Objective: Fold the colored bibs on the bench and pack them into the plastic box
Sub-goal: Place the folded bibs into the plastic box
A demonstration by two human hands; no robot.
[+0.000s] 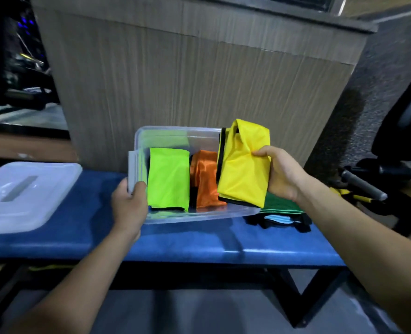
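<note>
A clear plastic box (175, 136) stands on the blue bench (199, 244), tipped toward me. Inside it a folded lime-green bib (168, 179) stands on the left and a folded orange bib (203, 179) next to it. My left hand (129, 203) grips the box's left rim. My right hand (281, 172) holds a folded yellow bib (243, 165) with black trim over the box's right end. More folded bibs, dark green (281, 203) on top, lie stacked on the bench to the right of the box, partly hidden by my right wrist.
The box's translucent lid (26, 196) lies on the bench at the left. A wood-grain counter panel (199, 75) rises right behind the bench. A black chair (402, 121) and equipment with a grey handle (363, 184) stand at the right.
</note>
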